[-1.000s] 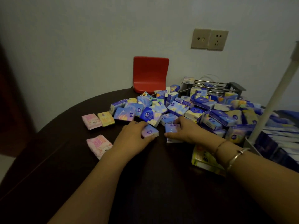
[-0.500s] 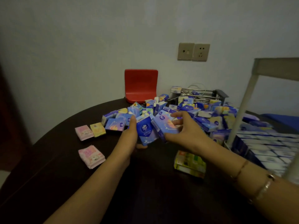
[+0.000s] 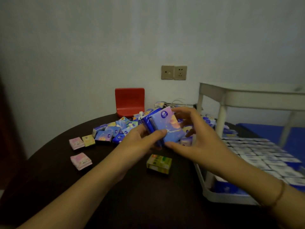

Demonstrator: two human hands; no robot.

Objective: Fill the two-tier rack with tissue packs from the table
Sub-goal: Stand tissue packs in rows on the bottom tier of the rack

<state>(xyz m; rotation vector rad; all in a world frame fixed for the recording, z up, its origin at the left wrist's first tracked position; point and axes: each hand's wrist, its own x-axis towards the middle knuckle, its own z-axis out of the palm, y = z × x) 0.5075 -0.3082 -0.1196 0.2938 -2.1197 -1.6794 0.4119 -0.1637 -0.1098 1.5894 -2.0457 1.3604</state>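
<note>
Two hands: left hand point(image 3: 140, 141), right hand point(image 3: 196, 141). Between them at least two blue tissue packs point(image 3: 166, 128), pressed together (exact number hard to tell). Pink packs point(image 3: 76, 143): two, at 9 o'clock of pile. One yellow pack point(image 3: 88, 140). One green-yellow pack point(image 3: 159, 163) at 6 o'clock. Loose blue pile point(image 3: 113, 131) (too many to count). One rack point(image 3: 247, 103). One red stand point(image 3: 129, 101). Two wall sockets point(image 3: 174, 72).

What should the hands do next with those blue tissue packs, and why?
Probably carry them to the right and set them in the white rack. Both the left hand and the right hand already grip a bunch of blue tissue packs above the table. The rack's lower tier holds rows of packs; any free spot there is hard to make out.
</note>
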